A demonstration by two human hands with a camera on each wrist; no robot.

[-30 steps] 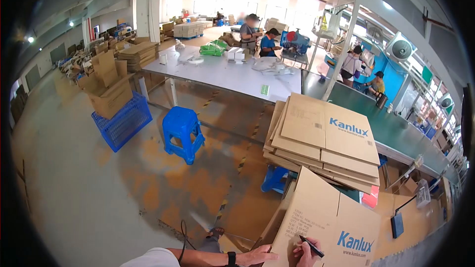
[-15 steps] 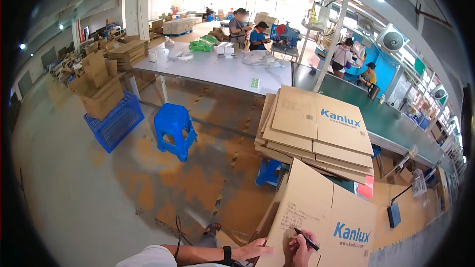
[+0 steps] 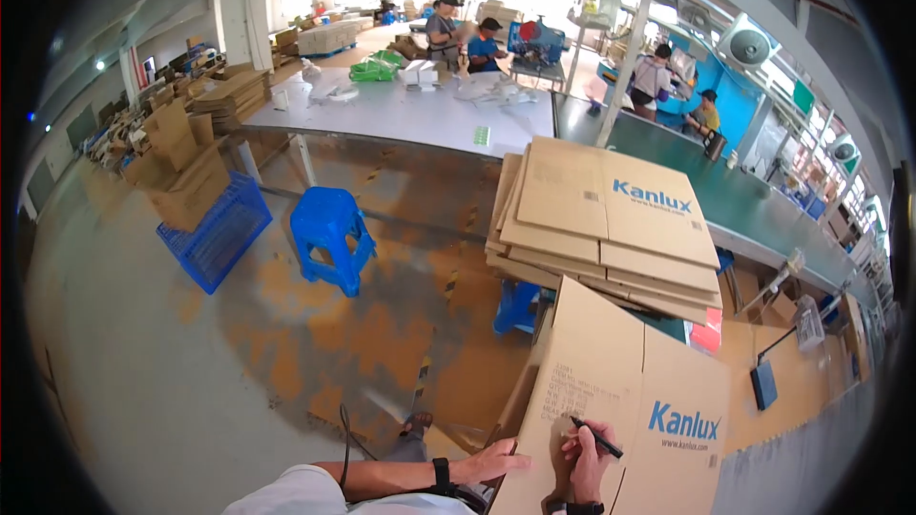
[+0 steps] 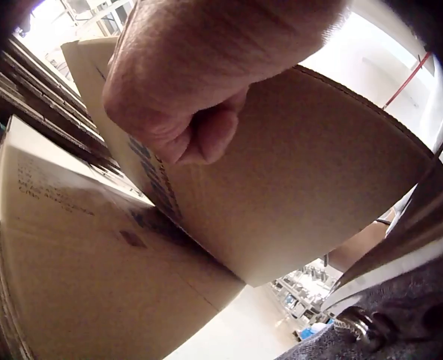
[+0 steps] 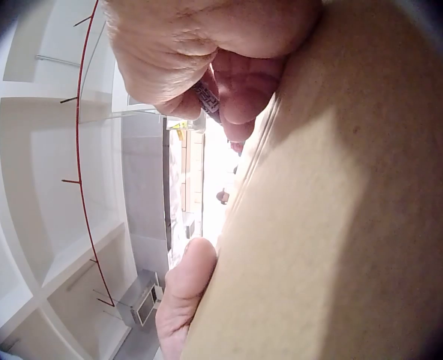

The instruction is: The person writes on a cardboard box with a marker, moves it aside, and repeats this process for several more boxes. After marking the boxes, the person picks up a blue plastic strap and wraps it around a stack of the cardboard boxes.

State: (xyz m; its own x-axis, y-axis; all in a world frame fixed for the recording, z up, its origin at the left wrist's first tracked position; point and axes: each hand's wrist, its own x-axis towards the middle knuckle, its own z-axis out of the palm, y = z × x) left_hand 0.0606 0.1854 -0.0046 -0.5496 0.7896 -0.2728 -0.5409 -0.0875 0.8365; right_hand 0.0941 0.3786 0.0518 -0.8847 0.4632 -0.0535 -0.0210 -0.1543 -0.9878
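Observation:
A flattened cardboard carton [image 3: 582,353] printed "Kanlux" lies tilted in front of me, with lines of small text on its left panel. My right hand [image 3: 590,458] pinches a black marker pen [image 3: 599,439], whose tip is at the lowest lines of that text. At the carton's left edge, my left hand [image 3: 489,461] grips the board, thumb on the face. The left wrist view shows the curled fingers of this hand [image 4: 184,82] against the board's other side. In the right wrist view, the pen's printed barrel [image 5: 208,101] shows between the fingers.
A stack of flat cartons [image 3: 611,238] stands just beyond. Behind it are a long white table [image 3: 401,119] and a green-topped bench [image 3: 668,157]. On the floor to the left are a blue stool [image 3: 329,229] and a blue crate [image 3: 224,238] holding an open box. Several people work farther back.
The head view has shifted, so the surroundings slide left and up. My right hand stays by the printed lines with the marker; more of its wrist shows. The left hand keeps to the carton's edge.

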